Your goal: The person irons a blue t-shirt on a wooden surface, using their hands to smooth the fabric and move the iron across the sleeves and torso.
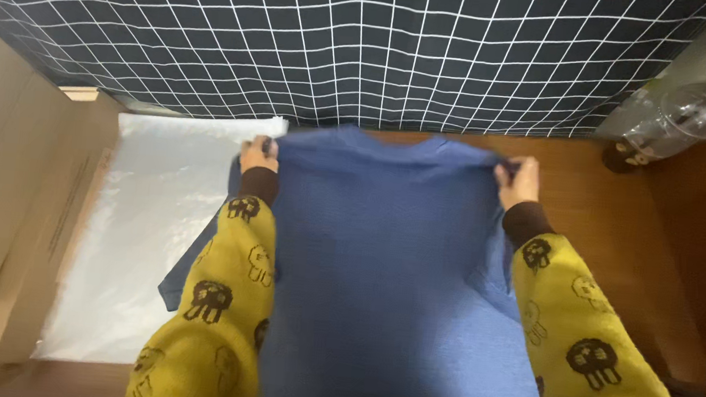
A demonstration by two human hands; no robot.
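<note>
L hand & R hand each pinch a shoulder of the blue shirt; best kept level & taut, w/ even pull, over the wooden floor.

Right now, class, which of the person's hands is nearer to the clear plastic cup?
Right. The right hand grips the blue shirt at its shoulder, the cup lying up and to its right. The left hand holds the opposite shoulder, farther away.
</note>
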